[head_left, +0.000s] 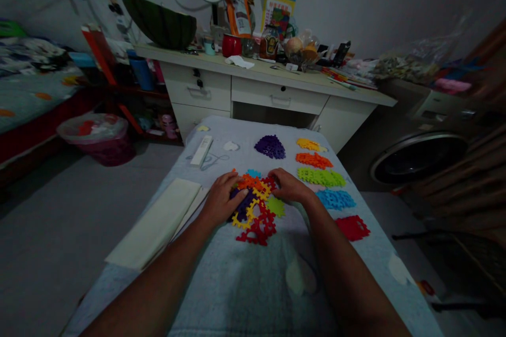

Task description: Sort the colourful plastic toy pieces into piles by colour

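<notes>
A loose pile of flat plastic interlocking pieces lies in the middle of the cloth-covered table, with red pieces (259,226), yellow pieces (262,190), orange pieces (249,183), a green piece (276,206) and a blue piece (253,173). My left hand (224,197) rests on the pile's left side, thumb stretched over a purple piece (245,202) and fingers apart. At the right side, my right hand (288,185) has its fingers curled down beside a red piece (269,183); whatever its fingertips hold is hidden.
Sorted heaps line the table's right side: yellow (310,144), orange (313,160), green (321,177), blue (336,199) and red (353,227). A purple heap (271,146) lies farther back. At left are a white power strip (202,151) and a folded cream cloth (156,226).
</notes>
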{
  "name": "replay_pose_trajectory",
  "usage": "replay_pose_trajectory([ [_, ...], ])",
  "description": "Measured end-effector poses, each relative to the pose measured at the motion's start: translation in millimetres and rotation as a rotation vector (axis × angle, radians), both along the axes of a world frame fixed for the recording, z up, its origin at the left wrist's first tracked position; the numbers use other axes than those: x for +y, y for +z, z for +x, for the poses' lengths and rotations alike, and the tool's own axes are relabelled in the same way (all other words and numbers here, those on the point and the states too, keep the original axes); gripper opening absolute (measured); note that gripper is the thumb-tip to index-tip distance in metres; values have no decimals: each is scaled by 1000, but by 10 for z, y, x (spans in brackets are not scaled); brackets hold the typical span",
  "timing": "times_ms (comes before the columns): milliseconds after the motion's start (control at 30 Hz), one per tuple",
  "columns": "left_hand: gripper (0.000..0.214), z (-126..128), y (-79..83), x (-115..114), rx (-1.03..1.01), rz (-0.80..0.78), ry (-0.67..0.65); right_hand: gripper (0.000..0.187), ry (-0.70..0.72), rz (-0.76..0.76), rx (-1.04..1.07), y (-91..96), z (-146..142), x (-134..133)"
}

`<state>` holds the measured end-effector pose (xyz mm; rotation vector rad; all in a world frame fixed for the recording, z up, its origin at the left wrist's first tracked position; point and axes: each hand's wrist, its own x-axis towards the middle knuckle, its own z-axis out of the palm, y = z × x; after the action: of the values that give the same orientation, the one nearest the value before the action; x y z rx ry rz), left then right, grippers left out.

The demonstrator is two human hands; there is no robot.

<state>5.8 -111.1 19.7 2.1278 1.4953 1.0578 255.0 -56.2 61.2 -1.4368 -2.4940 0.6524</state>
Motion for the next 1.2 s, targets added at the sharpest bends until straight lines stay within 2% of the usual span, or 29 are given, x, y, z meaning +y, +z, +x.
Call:
replay_pose_trajectory([
  [267, 38, 10, 6, 1, 20, 4, 7, 45, -140, 152, 19, 20, -34, -27],
  [467, 39, 8, 4, 5, 25, 3, -14, 38, -143, 169, 17, 164, 107, -96],
  [567, 39, 5, -1, 11, 28, 5, -21, 38, -130, 181, 29, 247, 314, -186],
  [700, 40, 0, -17, 21, 36, 8, -26, 39, -154, 190, -2, 350, 746, -374],
  [933, 43, -7, -34, 35, 35, 23, -36, 41, -224, 178, -83, 431, 1504, -873],
  [1067, 44, -15, -57, 49, 32, 39, -44, 43, -269, 127, -104, 371, 1698, -1160],
  [1200, 44, -22, -61, 53, 38, 40, -38, 45, -284, 117, -147, 308, 1728, -1356],
])
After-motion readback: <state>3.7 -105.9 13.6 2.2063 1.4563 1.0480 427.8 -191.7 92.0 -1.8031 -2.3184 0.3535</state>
